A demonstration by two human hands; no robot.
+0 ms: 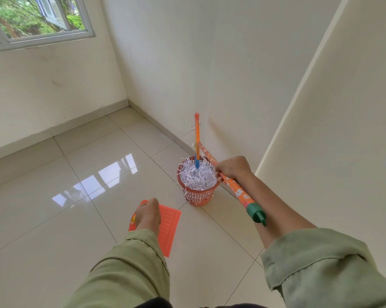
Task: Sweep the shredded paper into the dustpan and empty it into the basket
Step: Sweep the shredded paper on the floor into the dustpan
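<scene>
Right grip (pixel 232 168) on broom handle (pixel 236 190) beside basket (pixel 198 196) rim, open floor (pixel 54 218) left

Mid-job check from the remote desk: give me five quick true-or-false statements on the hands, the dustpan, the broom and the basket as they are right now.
1. The basket is heaped with shredded paper. True.
2. The right hand grips the broom handle. True.
3. The left hand hangs free, holding nothing. False: it holds the orange dustpan.
4. The basket lies tipped on its side. False: it stands upright on the tiled floor, by the wall.
5. The dustpan is piled with paper. False: no paper shows on its visible surface.
</scene>
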